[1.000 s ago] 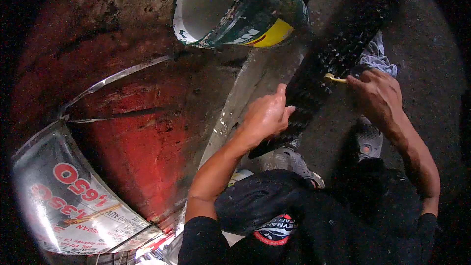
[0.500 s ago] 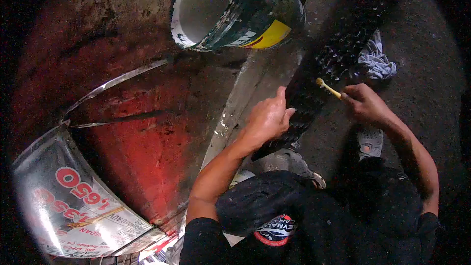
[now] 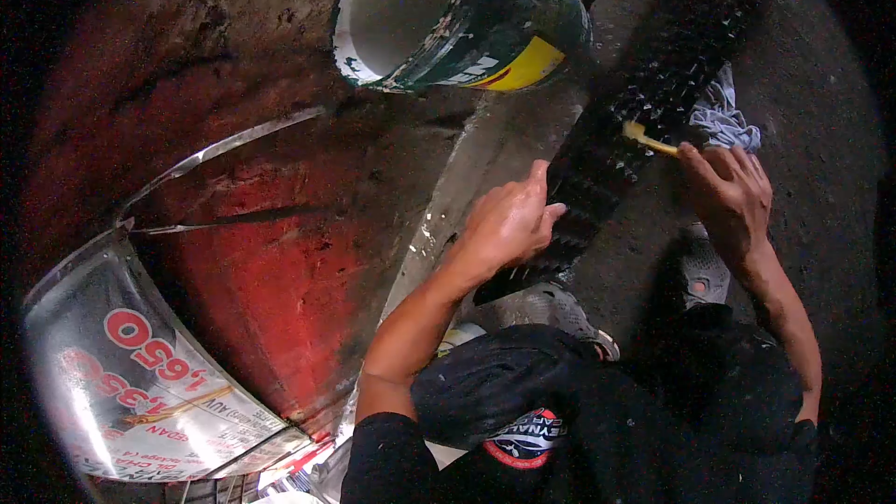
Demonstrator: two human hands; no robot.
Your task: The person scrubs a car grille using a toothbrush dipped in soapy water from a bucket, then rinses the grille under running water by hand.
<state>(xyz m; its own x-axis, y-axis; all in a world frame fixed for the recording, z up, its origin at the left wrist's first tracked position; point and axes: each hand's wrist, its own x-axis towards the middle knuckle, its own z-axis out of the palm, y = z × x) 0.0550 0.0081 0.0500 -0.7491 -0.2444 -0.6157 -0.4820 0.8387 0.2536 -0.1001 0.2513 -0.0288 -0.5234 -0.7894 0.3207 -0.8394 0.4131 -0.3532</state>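
Observation:
A long black ridged strip (image 3: 597,182), wet and glossy in places, runs from before my feet toward the upper right; I cannot tell whether it is a mat or a tyre tread. My left hand (image 3: 509,229) grips its left edge, with thumb and index finger showing and the other fingers hidden. In my right hand (image 3: 733,182) is a small brush (image 3: 658,142) with a yellow handle. Its pale bristle head lies over the strip, apparently touching it. A crumpled grey-blue cloth (image 3: 728,121) lies just beyond the right hand.
A dark green bucket (image 3: 551,28) with a yellow label stands ahead, whitish inside. To the left is a red-stained floor (image 3: 289,289) with a loose pale strip (image 3: 224,145). A printed price banner (image 3: 159,383) curves at lower left. My shoes (image 3: 705,266) flank the black strip.
My right hand has moved forward and slightly right with the brush, from the strip's edge to farther up over it. My left hand has stayed in place.

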